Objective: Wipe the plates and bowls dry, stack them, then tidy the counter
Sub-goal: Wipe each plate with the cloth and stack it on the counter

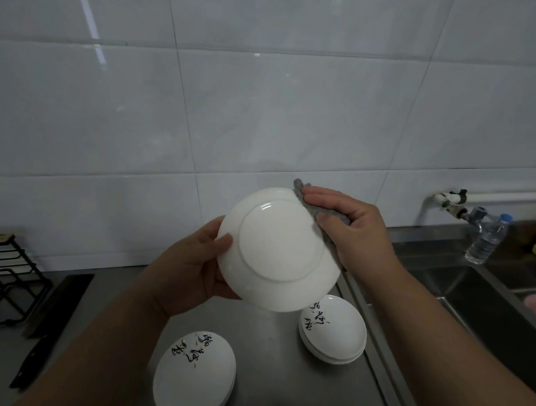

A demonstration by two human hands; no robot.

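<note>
**A:** In the head view, where was the plate (279, 250)?

**B:** It was held in the air left of the sink (473, 294), tilted, with its underside facing the camera. The left hand (192, 261) gripped the rim farthest from the sink, thumb on the back and fingers hidden behind. The right hand (352, 229) pinched a grey cloth (307, 205) over the rim nearest the sink.

**A:** How would it handle?

**B:** It looked like stiff glazed ceramic, probably slick if wet, and breakable above the steel counter (267, 373). Clamping the rim front and back seemed the safest hold.

**A:** And how did it look?

**B:** It was plain glossy white and round, with a raised foot ring. The near stack (331, 330) lay just left of the sink and the far stack (194, 376) farther left. Both were made of plates with black brush lettering.
</note>
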